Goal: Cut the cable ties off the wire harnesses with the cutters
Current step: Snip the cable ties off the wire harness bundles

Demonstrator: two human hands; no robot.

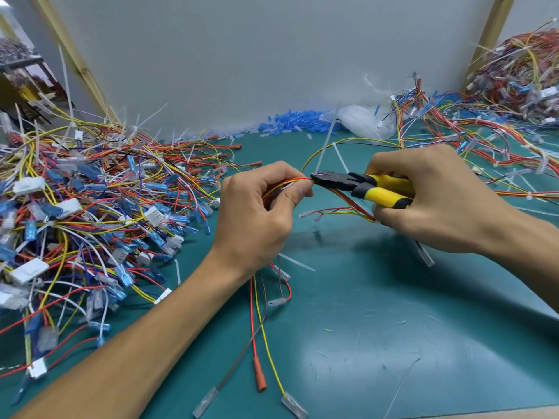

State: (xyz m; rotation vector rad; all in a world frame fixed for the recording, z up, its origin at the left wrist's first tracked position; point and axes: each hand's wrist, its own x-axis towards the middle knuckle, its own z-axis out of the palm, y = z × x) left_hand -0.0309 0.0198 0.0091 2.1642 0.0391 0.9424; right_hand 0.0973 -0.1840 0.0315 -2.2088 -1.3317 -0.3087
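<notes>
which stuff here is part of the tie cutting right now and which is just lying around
In use: cutters, in the right hand; wire harness, gripped by the left hand; white cable tie at the cutter tips.

Lying about: left harness pile; right harness pile; blue sleeves; plastic bag.

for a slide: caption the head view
Right hand holds cutters at a cable tie while left hand pinches the wire harness.

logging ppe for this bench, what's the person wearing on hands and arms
Nothing visible: the left hand and right hand are bare, no gloves, rings or watch showing. The left forearm and right forearm are bare too, with no sleeve in view.
</notes>
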